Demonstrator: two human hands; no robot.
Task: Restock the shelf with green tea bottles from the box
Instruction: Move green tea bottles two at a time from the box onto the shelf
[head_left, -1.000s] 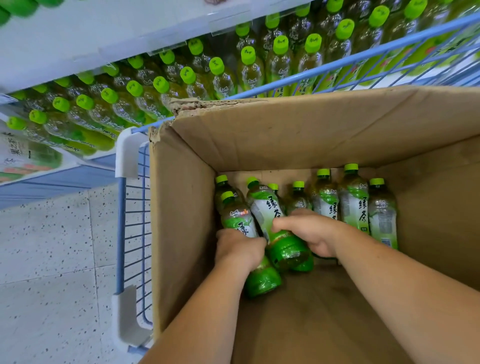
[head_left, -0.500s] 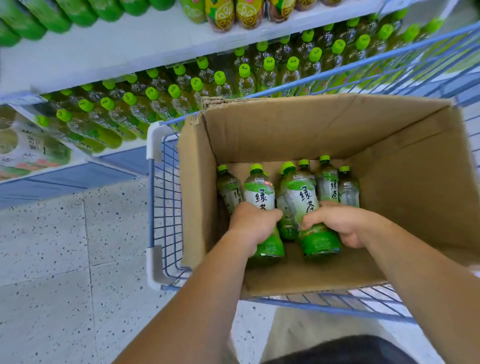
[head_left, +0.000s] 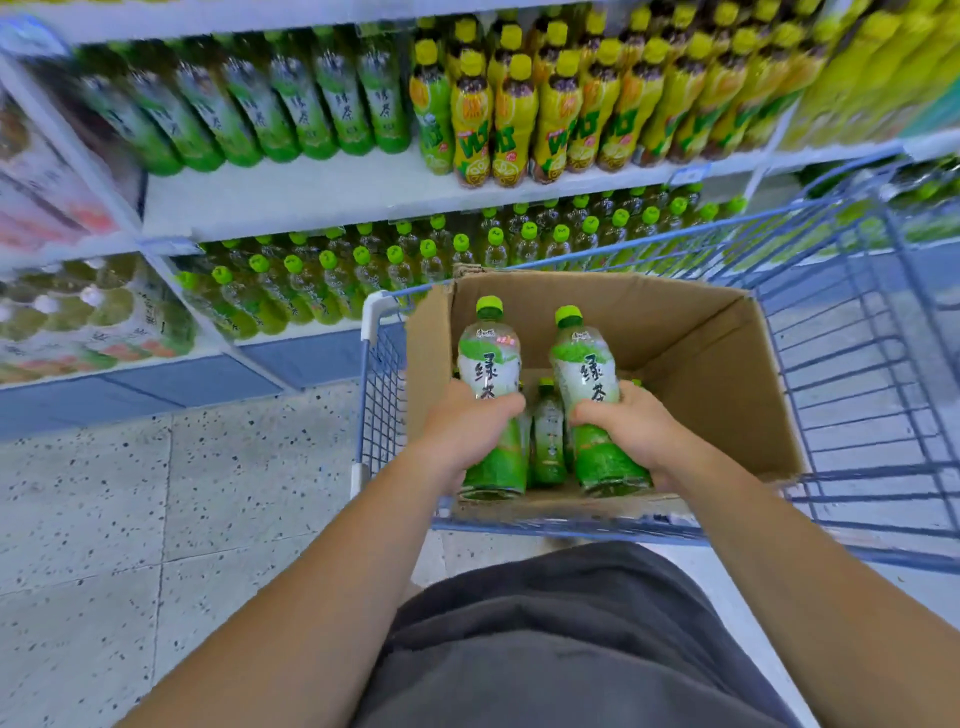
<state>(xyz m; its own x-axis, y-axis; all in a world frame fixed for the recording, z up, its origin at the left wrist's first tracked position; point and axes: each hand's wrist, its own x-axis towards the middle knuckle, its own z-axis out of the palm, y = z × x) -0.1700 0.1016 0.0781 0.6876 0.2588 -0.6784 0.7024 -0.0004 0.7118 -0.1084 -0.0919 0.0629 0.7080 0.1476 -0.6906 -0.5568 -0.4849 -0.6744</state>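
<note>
An open cardboard box sits in a blue wire cart. My left hand grips one green tea bottle around its middle, held upright over the box. My right hand grips a second green tea bottle the same way, beside the first. More green tea bottles stand in the bottom of the box between the two held ones. The white shelf holds a row of green tea bottles at its back left, with bare board in front of them.
The blue wire cart stands against the shelving. Yellow lemon tea bottles fill the right of the same shelf. A lower shelf holds many green-capped bottles. Speckled floor lies to the left. Dark shorts are below.
Both hands have lifted their bottles up out of the box bottom to above its rim. The view has pulled back and tilted up, showing the upper shelf.
</note>
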